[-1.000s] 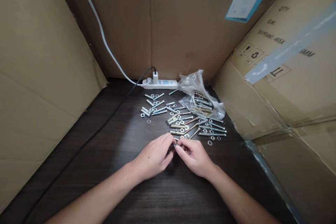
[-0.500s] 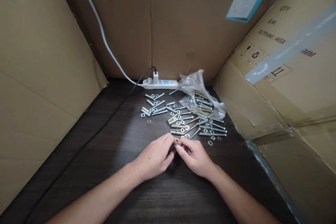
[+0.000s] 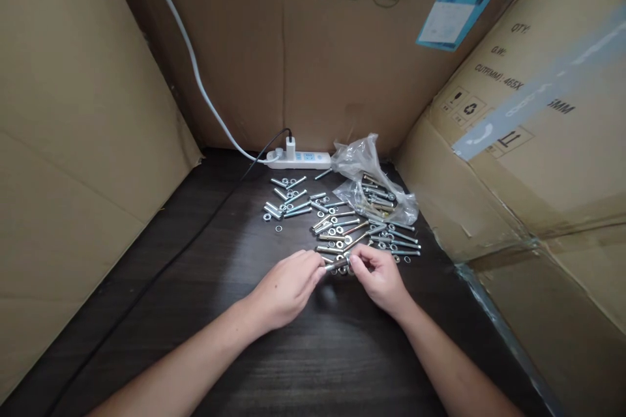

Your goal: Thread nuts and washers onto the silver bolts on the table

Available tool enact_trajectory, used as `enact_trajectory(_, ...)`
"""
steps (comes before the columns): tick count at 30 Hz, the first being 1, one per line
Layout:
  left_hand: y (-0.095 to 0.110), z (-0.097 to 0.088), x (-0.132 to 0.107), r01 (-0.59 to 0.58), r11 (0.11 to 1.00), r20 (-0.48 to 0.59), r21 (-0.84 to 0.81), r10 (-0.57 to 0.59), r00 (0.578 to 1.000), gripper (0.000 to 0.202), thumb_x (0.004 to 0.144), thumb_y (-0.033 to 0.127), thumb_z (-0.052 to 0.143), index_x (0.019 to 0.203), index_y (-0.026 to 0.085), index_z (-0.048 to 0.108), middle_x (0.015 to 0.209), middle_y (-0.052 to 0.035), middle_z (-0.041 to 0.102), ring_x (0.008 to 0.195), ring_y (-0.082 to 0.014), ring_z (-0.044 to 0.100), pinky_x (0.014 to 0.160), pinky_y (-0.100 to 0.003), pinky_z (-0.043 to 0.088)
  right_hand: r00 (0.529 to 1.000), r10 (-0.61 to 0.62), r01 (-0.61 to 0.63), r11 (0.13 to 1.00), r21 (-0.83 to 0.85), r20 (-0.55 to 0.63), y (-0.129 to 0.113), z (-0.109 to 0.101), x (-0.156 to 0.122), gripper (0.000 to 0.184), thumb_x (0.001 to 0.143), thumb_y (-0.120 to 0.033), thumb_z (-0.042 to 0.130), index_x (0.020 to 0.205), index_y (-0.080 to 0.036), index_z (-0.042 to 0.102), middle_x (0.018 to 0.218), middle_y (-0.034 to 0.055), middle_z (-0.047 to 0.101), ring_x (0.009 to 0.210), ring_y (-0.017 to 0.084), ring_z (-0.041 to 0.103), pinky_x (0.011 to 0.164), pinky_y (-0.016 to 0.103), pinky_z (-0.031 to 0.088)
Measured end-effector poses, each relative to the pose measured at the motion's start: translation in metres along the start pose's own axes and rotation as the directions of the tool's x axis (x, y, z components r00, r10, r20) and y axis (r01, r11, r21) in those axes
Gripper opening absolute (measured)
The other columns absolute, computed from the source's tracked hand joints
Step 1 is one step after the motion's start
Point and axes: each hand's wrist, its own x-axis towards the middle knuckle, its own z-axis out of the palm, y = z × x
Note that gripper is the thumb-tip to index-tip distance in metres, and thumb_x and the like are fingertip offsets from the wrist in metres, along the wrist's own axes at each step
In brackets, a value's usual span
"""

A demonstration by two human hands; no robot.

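My left hand [image 3: 292, 283] is closed around one end of a metal bolt [image 3: 337, 264], which points to the right, slightly raised above the table. At its other end, my right hand [image 3: 379, 277] pinches a small shiny metal ring between thumb and index finger; whether it is a nut or a washer cannot be made out. The bolt's left end is hidden inside my left fingers. Just beyond my hands lie several rows of bolts and metal sleeves [image 3: 331, 238], with loose nuts and washers [image 3: 347, 240] among them.
A torn clear plastic bag [image 3: 359, 156] holding more bolts lies behind the rows. Further back is a white power strip [image 3: 313, 160] with a plugged-in charger. A black cable [image 3: 195, 229] crosses the dark table [image 3: 235, 365] on the left. Cardboard boxes [image 3: 235, 65] wall in three sides.
My hands were together at the fingertips and have moved apart, mainly my right hand going right. The bolt's shank now shows between them. The view has tilted slightly.
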Motion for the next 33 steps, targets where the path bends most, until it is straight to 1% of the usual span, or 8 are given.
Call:
enact_trajectory(8, 0.001, 0.002, 0.0, -0.015, 0.997, -0.013, 0.074, 0.016, 1.0, 0.015, 0.092, 0.027, 0.04, 0.086, 0.019, 0.051, 0.085, -0.0023, 0.058, 0.08, -0.0167, 0.053, 0.07, -0.029, 0.042, 0.998, 0.059, -0.059, 0.991, 0.121, 0.007, -0.014, 0.006, 0.003, 0.026, 0.085, -0.04, 0.05, 0.079, -0.016, 0.057, 0.059, 0.0005, 0.059, 0.048, 0.011, 0.051, 0.047, 0.022, 0.041)
enact_trajectory(13, 0.001, -0.001, -0.002, 0.04, 0.994, -0.073, 0.1, -0.033, 0.997, 0.013, 0.091, 0.026, 0.041, 0.096, 0.02, 0.051, 0.087, -0.0027, 0.059, 0.081, -0.0177, 0.055, 0.072, -0.03, 0.043, 0.977, -0.092, 0.053, 0.979, -0.194, -0.194, -0.024, -0.033, 0.024, 0.025, 0.084, -0.039, 0.052, 0.079, -0.017, 0.06, 0.063, 0.0021, 0.062, 0.053, 0.014, 0.057, 0.053, 0.025, 0.045)
enact_trajectory(16, -0.001, -0.003, -0.002, 0.041, 0.991, -0.064, 0.124, -0.033, 0.997, 0.011, 0.09, 0.022, 0.041, 0.091, 0.019, 0.052, 0.084, -0.0025, 0.058, 0.078, -0.0171, 0.054, 0.07, -0.029, 0.042, 0.926, -0.213, 0.006, 0.834, -0.551, -0.312, -0.013, -0.072, 0.052, 0.026, 0.083, -0.042, 0.053, 0.081, -0.017, 0.062, 0.065, 0.0028, 0.063, 0.056, 0.015, 0.058, 0.057, 0.025, 0.043)
enact_trajectory(19, -0.003, -0.003, -0.002, 0.018, 0.988, -0.053, 0.154, -0.01, 0.999, 0.012, 0.088, 0.019, 0.04, 0.086, 0.019, 0.052, 0.082, -0.0025, 0.058, 0.076, -0.0166, 0.054, 0.067, -0.028, 0.042, 0.947, -0.193, -0.083, 0.625, -0.776, -0.257, 0.004, -0.098, 0.083, 0.029, 0.084, -0.044, 0.051, 0.082, -0.018, 0.064, 0.067, 0.0045, 0.066, 0.061, 0.017, 0.061, 0.058, 0.026, 0.041)
enact_trajectory(22, -0.006, -0.004, -0.002, 0.011, 0.984, -0.053, 0.179, -0.002, 0.999, 0.012, 0.087, 0.018, 0.04, 0.084, 0.018, 0.052, 0.081, -0.0026, 0.058, 0.075, -0.0164, 0.053, 0.066, -0.028, 0.041, 0.982, -0.092, -0.113, 0.418, -0.901, -0.166, 0.017, -0.103, 0.106, 0.031, 0.085, -0.045, 0.049, 0.081, -0.018, 0.065, 0.071, 0.0079, 0.068, 0.064, 0.02, 0.062, 0.057, 0.027, 0.038)
enact_trajectory(24, -0.007, -0.005, -0.001, 0.019, 0.982, -0.061, 0.189, -0.007, 0.998, 0.012, 0.087, 0.017, 0.04, 0.083, 0.018, 0.052, 0.081, -0.0024, 0.058, 0.075, -0.0165, 0.053, 0.066, -0.028, 0.041, 0.992, -0.044, -0.092, 0.369, -0.925, -0.117, 0.023, -0.097, 0.114, 0.031, 0.085, -0.044, 0.049, 0.082, -0.019, 0.066, 0.076, 0.0091, 0.069, 0.067, 0.021, 0.062, 0.057, 0.028, 0.037)
enact_trajectory(28, -0.012, -0.006, 0.0, 0.056, 0.977, -0.082, 0.205, -0.04, 0.996, 0.011, 0.087, 0.017, 0.041, 0.087, 0.019, 0.052, 0.085, -0.0027, 0.057, 0.08, -0.0177, 0.052, 0.069, -0.029, 0.042, 0.994, -0.047, -0.061, 0.472, -0.88, -0.094, 0.027, -0.085, 0.112, 0.025, 0.084, -0.042, 0.053, 0.088, -0.022, 0.067, 0.089, 0.0057, 0.07, 0.075, 0.02, 0.062, 0.058, 0.026, 0.037)
enact_trajectory(33, -0.019, -0.004, 0.0, 0.044, 0.981, -0.081, 0.191, -0.029, 0.996, 0.018, 0.088, 0.016, 0.041, 0.101, 0.02, 0.053, 0.094, -0.004, 0.055, 0.089, -0.0192, 0.051, 0.079, -0.033, 0.043, 0.969, -0.168, -0.01, 0.707, -0.707, -0.181, 0.014, -0.069, 0.075, 0.025, 0.087, -0.036, 0.047, 0.092, -0.019, 0.065, 0.089, 0.0062, 0.068, 0.071, 0.017, 0.06, 0.065, 0.027, 0.042)
